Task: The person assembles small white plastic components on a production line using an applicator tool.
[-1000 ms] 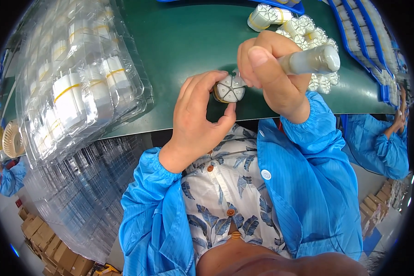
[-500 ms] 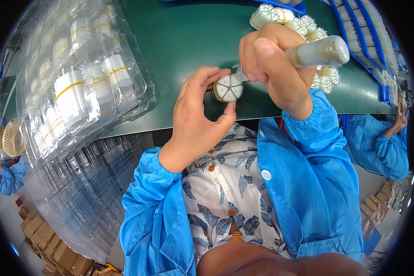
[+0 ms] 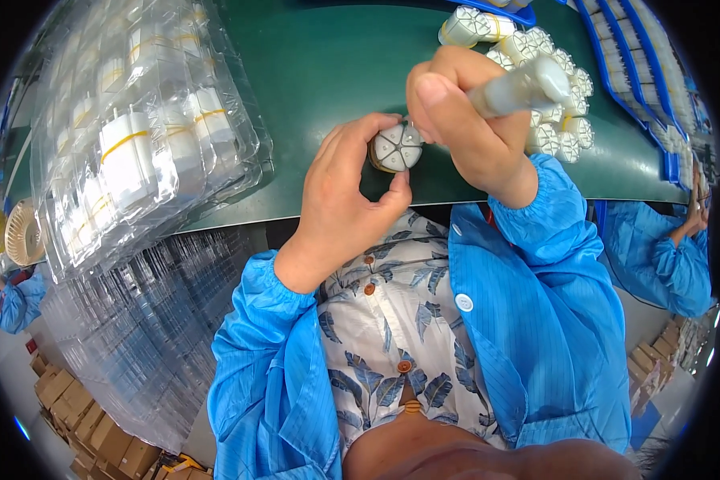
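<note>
My left hand (image 3: 346, 192) pinches a small round white part with a segmented face and a tan rim (image 3: 394, 149) between thumb and fingers, just above the near edge of the green table (image 3: 336, 64). My right hand (image 3: 464, 120) is closed around a pale cylindrical tool (image 3: 528, 86) whose tip meets the round part. Both forearms wear blue sleeves.
Clear plastic blister trays (image 3: 136, 144) holding white cylinders with yellow bands lie stacked at the left. A cluster of white round parts (image 3: 556, 120) sits behind my right hand. Blue trays (image 3: 640, 72) run along the far right. Another person in blue (image 3: 664, 256) works at the right.
Both hands have stayed together over the table edge; the tool in my right hand has shifted slightly against the round part, and the part has turned a little.
</note>
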Demonstrator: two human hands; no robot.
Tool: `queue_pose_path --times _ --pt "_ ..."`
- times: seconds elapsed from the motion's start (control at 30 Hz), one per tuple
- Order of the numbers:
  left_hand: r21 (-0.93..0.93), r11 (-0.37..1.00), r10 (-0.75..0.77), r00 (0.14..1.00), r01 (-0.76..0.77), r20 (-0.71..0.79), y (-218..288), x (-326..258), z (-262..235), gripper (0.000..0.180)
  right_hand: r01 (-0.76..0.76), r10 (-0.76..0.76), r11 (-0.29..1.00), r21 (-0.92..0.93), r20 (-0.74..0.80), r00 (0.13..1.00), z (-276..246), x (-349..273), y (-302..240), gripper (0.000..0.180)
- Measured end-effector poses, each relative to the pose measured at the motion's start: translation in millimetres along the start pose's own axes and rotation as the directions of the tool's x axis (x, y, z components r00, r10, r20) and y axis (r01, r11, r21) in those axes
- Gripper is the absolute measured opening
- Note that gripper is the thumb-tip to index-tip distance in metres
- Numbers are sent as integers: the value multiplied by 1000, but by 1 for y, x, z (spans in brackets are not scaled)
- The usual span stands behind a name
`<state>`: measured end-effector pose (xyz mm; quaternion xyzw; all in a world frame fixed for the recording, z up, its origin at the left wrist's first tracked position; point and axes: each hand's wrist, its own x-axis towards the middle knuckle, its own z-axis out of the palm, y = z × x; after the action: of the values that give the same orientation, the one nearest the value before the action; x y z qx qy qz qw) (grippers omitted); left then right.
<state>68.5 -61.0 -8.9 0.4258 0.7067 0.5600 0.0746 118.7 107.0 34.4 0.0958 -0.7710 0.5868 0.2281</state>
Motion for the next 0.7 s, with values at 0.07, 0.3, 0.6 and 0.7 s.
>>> queue_pose_path --times 0.07,0.3,0.6,0.7 --pt "-1 1000 -8 1000 8 17 -1 1 -1 48 25 -18 994 104 -65 998 -3 0 1 25" --pt "-890 274 -289 913 366 287 -3 0 -18 46 153 -94 954 257 -228 969 -18 -38 -33 12" --pt "-897 279 -237 930 342 281 16 -2 -10 50 -382 357 920 -88 -214 909 2 -82 -36 27" --pt "-917 222 -253 928 331 274 27 -1 -9 54 -385 363 922 -47 -241 900 4 -84 -33 29"
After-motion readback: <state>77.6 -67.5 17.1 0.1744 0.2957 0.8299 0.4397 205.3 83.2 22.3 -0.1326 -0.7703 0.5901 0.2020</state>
